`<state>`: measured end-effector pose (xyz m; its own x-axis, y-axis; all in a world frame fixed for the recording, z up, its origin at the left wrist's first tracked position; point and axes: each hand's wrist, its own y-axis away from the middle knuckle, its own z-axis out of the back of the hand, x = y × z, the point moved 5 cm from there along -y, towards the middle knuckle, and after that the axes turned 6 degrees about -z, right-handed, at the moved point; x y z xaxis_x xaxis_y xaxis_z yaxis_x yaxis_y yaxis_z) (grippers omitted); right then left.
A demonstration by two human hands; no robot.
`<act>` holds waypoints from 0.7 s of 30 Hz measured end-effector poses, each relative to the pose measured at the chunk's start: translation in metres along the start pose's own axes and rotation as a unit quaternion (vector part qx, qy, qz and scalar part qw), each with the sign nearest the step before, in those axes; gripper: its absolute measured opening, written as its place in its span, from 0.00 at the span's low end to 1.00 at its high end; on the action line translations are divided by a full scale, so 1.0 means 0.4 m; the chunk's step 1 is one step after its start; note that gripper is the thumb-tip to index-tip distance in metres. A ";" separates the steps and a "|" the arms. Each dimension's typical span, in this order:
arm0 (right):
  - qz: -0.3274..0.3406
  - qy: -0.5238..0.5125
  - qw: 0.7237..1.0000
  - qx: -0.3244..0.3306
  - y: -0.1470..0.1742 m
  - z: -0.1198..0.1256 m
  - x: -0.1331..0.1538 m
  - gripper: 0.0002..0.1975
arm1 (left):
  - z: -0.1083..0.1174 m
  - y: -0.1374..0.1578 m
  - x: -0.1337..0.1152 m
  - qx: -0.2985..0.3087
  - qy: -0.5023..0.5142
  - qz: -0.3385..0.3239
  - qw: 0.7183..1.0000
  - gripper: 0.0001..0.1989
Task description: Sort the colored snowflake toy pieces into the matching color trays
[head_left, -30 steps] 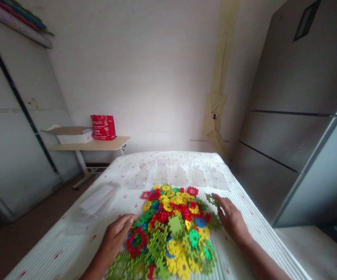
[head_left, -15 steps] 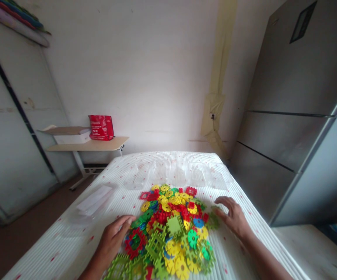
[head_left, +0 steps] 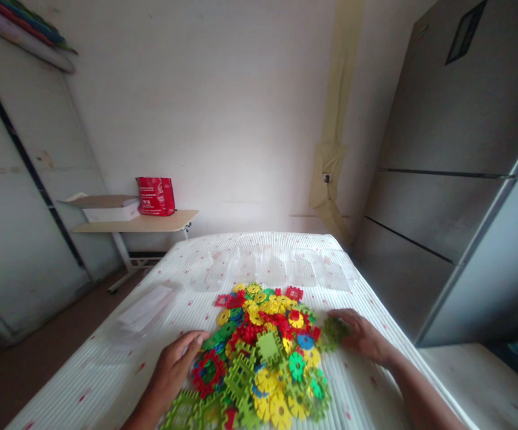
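Observation:
A heap of plastic building pieces lies on the white cloth (head_left: 106,382): yellow snowflake discs (head_left: 280,412), red square frames (head_left: 208,373) and green square frames (head_left: 241,376). My left hand (head_left: 175,367) rests at the heap's left edge, fingers stretched toward dark green pieces (head_left: 223,334); I cannot tell if the tips touch them. At the right edge, my right hand (head_left: 364,337) is over an olive-green square piece (head_left: 331,334), with fingers extended and partly covering it. Neither hand appears to grip anything. A pale green square (head_left: 269,347) sits atop the middle.
Beyond the heap stands a clear plastic compartment tray (head_left: 272,269). On the left lies a clear bag with white paper (head_left: 146,307). A side table (head_left: 164,222) carries a white box (head_left: 110,212) and a red bag (head_left: 156,197). A grey fridge (head_left: 438,149) stands right.
My right hand has lowered and turned inward over the olive-green piece at the heap's right edge. The left hand and the heap look unchanged.

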<state>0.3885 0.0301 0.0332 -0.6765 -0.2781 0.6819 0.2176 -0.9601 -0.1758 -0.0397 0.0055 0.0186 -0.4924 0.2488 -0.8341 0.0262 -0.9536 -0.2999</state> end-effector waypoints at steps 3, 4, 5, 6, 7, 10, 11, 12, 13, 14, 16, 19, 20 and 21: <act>0.015 0.001 1.000 -0.006 0.001 0.006 0.009 0.22 | -0.001 -0.001 -0.002 0.003 0.001 0.005 1.000 0.23; 0.018 0.006 1.000 -0.011 0.001 0.009 0.014 0.21 | -0.002 -0.001 -0.003 0.004 0.001 0.006 1.000 0.23; 0.019 0.014 1.000 -0.016 0.002 0.011 0.020 0.20 | -0.002 -0.002 -0.003 0.004 0.000 0.006 1.000 0.23; 0.019 0.023 0.999 -0.022 0.002 0.013 0.027 0.20 | -0.002 -0.002 -0.004 0.003 0.000 0.005 1.000 0.23; 0.019 0.034 0.999 -0.026 0.003 0.013 0.036 0.19 | -0.002 -0.002 -0.005 0.003 0.000 0.004 1.000 0.23; 0.042 0.073 0.996 -0.020 0.007 0.003 0.066 0.18 | -0.002 -0.001 -0.006 0.002 0.002 0.002 1.000 0.22; 0.057 0.087 0.994 -0.012 0.008 -0.005 0.076 0.18 | -0.002 -0.001 -0.006 0.003 0.001 0.004 1.000 0.22; 0.073 0.101 0.992 -0.004 0.009 -0.015 0.085 0.18 | -0.002 -0.001 -0.006 0.004 0.000 0.005 1.000 0.22; 0.087 0.112 0.990 0.003 0.009 -0.024 0.091 0.18 | -0.003 -0.001 -0.005 0.005 -0.001 0.007 1.000 0.22; 0.099 0.119 0.988 0.008 0.009 -0.034 0.096 0.19 | -0.003 -0.001 -0.005 0.006 -0.002 0.008 1.000 0.22; 0.117 0.124 0.985 0.013 0.009 -0.050 0.100 0.20 | -0.005 -0.001 -0.005 0.009 -0.003 0.010 1.000 0.22; 0.131 0.120 0.984 0.019 0.007 -0.069 0.103 0.23 | -0.005 0.000 -0.006 0.008 -0.003 0.009 1.000 0.22; 0.132 0.120 0.984 0.021 0.007 -0.073 0.103 0.23 | -0.004 0.000 -0.006 0.008 -0.003 0.008 1.000 0.22; 0.129 0.120 0.984 0.025 0.007 -0.076 0.104 0.24 | -0.004 0.000 -0.006 0.007 -0.003 0.008 1.000 0.22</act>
<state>0.3396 0.0150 0.0396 -0.7393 -0.5173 0.4310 0.4338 -0.8555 -0.2827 -0.0372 0.0050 0.0198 -0.4972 0.2330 -0.8358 0.0213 -0.9597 -0.2802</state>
